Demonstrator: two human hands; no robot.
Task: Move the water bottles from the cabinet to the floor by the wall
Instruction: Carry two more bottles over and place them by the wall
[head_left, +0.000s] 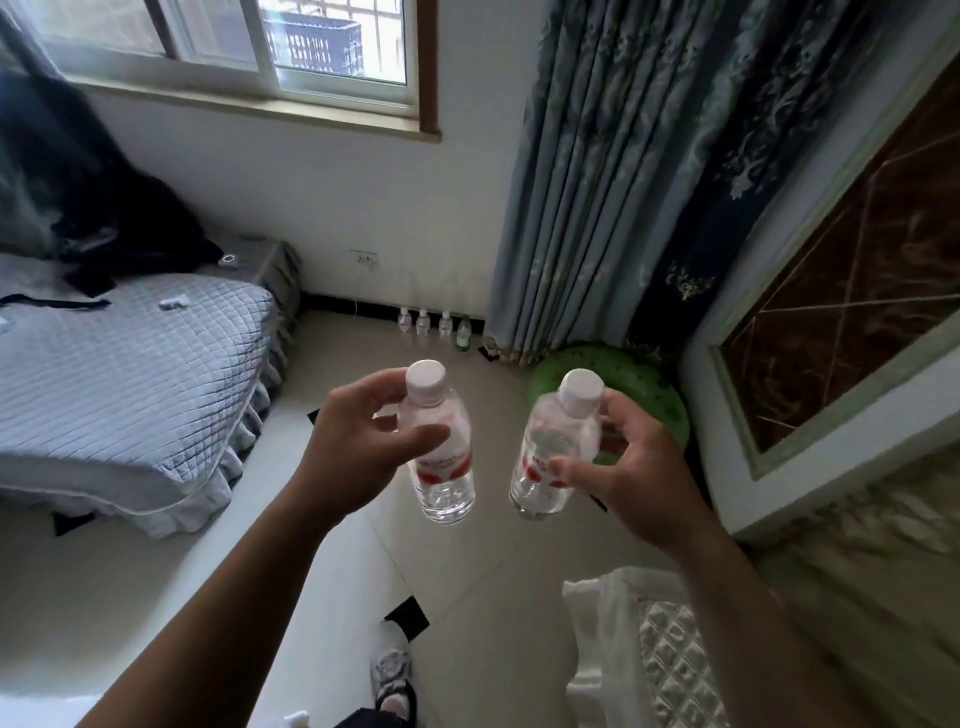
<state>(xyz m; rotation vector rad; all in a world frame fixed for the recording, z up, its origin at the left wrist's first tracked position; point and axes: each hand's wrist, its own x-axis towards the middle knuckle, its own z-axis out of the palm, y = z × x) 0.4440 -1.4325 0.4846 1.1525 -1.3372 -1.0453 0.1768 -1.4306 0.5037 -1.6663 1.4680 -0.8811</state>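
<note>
carry step: left hand (358, 457) grips one bottle (441, 447), right hand (631, 478) grips another bottle (553, 452), mid-frame. next, probably set them beside the row of bottles (434, 325) upper centre.

1. Two hands up front: left hand (358, 447) and right hand (631, 473), each gripping one bottle.
2. Two held bottles: left bottle (441, 457), right bottle (550, 457), both white-capped.
3. Four floor bottles (434, 325) standing in a row at the wall; three with white caps, one looks green.
4. That makes six bottles in all.
5. One bed (130, 374).
6. One window (234, 47).
7. One curtain (623, 171).
8. One green cushion (660, 395).
9. One wall socket (364, 258).
</note>
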